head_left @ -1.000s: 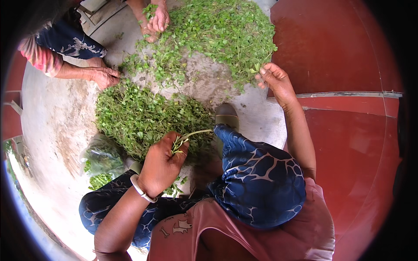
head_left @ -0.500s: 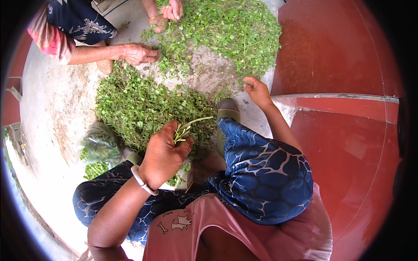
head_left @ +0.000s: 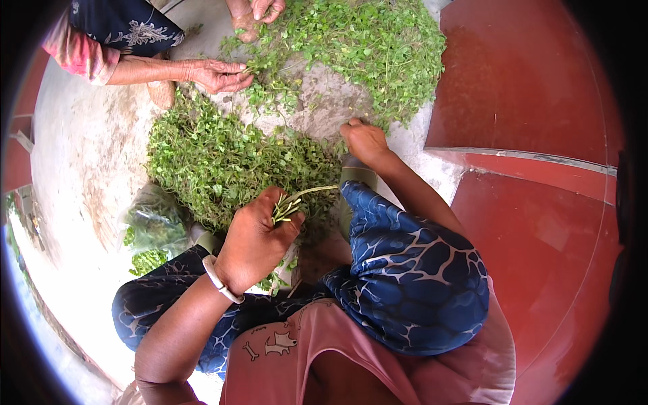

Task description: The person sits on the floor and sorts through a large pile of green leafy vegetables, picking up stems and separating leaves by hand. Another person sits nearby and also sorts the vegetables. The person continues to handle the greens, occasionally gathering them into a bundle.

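My left hand [head_left: 260, 236], with a white band at the wrist, is closed around a bunch of green stems [head_left: 289, 208]. Their pale cut ends show above the fist, one long stem sticks out to the right, and leaves hang below. Under and beyond the fist spreads a heap of leafy greens [head_left: 223, 162]. My right hand [head_left: 364, 142] is over the bare strip between this heap and a second, farther pile of greens [head_left: 385, 54]. Its fingers are curled together; what they hold, if anything, is hidden.
Across from me a co-worker's hand [head_left: 219, 75] picks at the far pile's edge, the other hand [head_left: 268, 9] near a foot. A clear plastic bag [head_left: 156, 219] of greens stands by my left foot. Red panels [head_left: 520, 88] lie to the right of the concrete floor [head_left: 88, 169].
My right hand has moved left, from the far pile's near edge to the bare strip. My left hand keeps its bunch almost in place. The co-worker's nearer hand has opened somewhat.
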Demonstrator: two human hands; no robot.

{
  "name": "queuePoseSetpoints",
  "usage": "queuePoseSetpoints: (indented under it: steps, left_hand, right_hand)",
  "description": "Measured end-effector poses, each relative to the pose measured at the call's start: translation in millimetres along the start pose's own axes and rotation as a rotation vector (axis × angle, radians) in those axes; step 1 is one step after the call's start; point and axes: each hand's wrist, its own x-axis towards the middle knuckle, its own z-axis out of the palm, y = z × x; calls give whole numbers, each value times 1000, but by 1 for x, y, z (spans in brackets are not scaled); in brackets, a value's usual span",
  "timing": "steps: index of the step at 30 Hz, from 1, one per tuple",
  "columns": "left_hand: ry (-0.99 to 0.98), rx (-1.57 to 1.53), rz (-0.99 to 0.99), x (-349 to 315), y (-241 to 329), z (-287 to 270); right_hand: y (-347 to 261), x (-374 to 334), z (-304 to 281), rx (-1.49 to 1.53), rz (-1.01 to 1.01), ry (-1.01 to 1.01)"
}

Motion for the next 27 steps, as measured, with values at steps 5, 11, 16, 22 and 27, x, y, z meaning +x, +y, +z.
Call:
queuePoseSetpoints:
  steps: [5, 11, 16, 22, 27]
  left_hand:
    - [-1, 43, -23, -2, 2, -1]
    - [-18, 5, -20, -2, 8, 2]
    - [-10, 36, -18, 0, 3, 1]
    - [-21, 50, -31, 4, 1, 2]
    - [47, 98, -9, 4, -1, 3]
  right_hand:
    - [-26, -4, -3, 492, -215, -209]
    - [28, 45, -51, 328, 242, 299]
    - [56, 83, -52, 141, 346, 331]
    - [57, 84, -46, 240, 379, 197]
    - [53, 55, -47, 822, 271, -23]
